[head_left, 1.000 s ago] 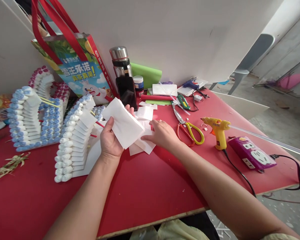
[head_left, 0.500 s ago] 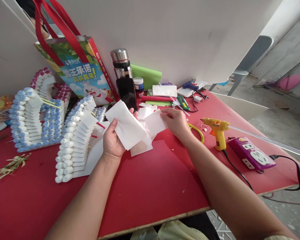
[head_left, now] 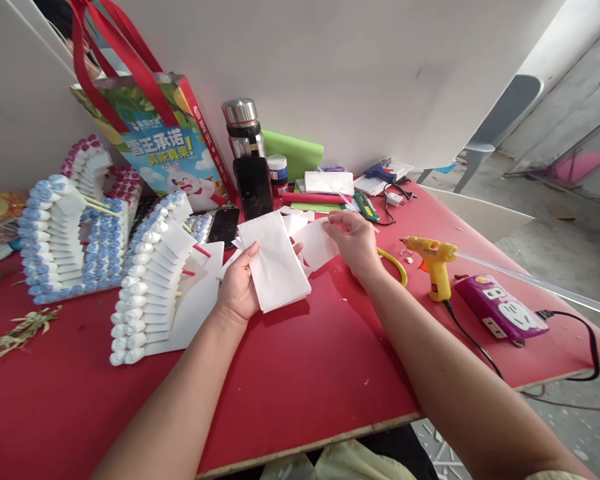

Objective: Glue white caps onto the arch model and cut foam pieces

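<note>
My left hand (head_left: 241,283) grips a stack of white paper sheets (head_left: 276,263), thumb on top and fingers mostly hidden beneath. Just to its right, my right hand (head_left: 353,243) pinches a single thin white sheet (head_left: 317,243) by its edge. More white paper pieces lie on the table behind both hands. Left of my left hand stands a curved model (head_left: 153,287) built of white rolled pieces and paper slats, with red sticks poking out. A similar blue-and-white model (head_left: 55,247) stands farther left.
On the red table (head_left: 300,400) a yellow glue gun (head_left: 433,260) and purple power strip (head_left: 503,310) sit at right, with trailing cords. Behind are a steel thermos (head_left: 240,123), black phone (head_left: 253,187), green utility knife (head_left: 366,207) and printed bag (head_left: 165,147). Dried stalks (head_left: 20,333) lie left.
My left hand has shifted right and turned the paper stack more upright, uncovering a phone lying on the table. My right hand has barely moved, still pinching the single sheet.
</note>
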The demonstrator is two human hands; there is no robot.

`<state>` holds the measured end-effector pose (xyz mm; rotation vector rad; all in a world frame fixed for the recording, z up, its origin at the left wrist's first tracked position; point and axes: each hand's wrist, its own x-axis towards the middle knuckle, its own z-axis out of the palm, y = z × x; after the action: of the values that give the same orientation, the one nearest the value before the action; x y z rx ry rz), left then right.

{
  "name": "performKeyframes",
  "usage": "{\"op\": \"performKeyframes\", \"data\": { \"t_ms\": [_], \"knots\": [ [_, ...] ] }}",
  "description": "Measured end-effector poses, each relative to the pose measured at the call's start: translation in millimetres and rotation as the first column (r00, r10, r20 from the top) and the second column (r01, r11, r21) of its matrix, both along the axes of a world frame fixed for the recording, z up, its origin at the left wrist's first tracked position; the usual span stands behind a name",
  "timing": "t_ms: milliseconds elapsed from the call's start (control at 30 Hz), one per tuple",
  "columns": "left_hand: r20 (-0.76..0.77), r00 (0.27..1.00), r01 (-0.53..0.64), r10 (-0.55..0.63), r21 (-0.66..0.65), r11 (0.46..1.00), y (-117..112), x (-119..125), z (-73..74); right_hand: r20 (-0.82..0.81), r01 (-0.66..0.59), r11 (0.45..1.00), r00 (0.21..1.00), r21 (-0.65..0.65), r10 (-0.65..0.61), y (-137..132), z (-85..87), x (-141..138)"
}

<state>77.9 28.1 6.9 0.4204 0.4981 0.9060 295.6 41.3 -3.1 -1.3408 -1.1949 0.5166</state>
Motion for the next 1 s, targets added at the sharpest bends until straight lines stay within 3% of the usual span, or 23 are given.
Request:
{"op": "performKeyframes", "data": {
  "t_ms": [67,167,300,433,567,700,867,1000],
  "knots": [
    [0.007,1.000,-0.013,0.013,0.007,1.000,-0.5,0.9,1.2,0.103,0.025,0.993,0.994,0.112,-0.036,-2.8,4.0,1.7],
    [0.029,0.999,-0.028,0.027,0.029,0.999,-0.3,1.0,1.8,0.049,0.029,0.985,0.998,0.168,-0.037,-7.3,12.7,5.4],
    [0.016,1.000,0.000,0.000,0.022,1.000,1.4,-1.3,-0.4,-0.127,-0.065,0.994,0.989,0.093,0.076,-10.7,22.2,4.9],
    [-0.043,0.996,0.075,-0.078,-0.070,0.995,0.0,3.2,-3.3,-0.243,-0.189,0.982,0.952,0.005,0.184,-12.2,21.1,-9.8],
    [-0.147,0.989,-0.004,-0.014,-0.123,0.992,-9.0,20.5,-4.2,-0.074,-0.146,0.980,0.988,-0.138,0.137,-19.0,14.1,-31.9],
    [-0.150,0.989,-0.004,-0.013,-0.113,0.994,-17.8,35.4,-3.6,0.155,-0.055,0.969,0.983,-0.241,0.094,-26.4,11.8,-44.7],
    [-0.108,0.993,0.045,-0.054,-0.086,0.995,-18.7,34.3,-7.7,0.173,-0.016,0.962,0.983,-0.271,0.065,-26.4,11.5,-44.0],
    [-0.043,0.995,0.092,-0.092,0.007,0.996,-19.7,32.7,-11.3,0.170,-0.008,0.953,0.983,-0.304,0.063,-26.9,11.4,-44.3]
  ]
}}
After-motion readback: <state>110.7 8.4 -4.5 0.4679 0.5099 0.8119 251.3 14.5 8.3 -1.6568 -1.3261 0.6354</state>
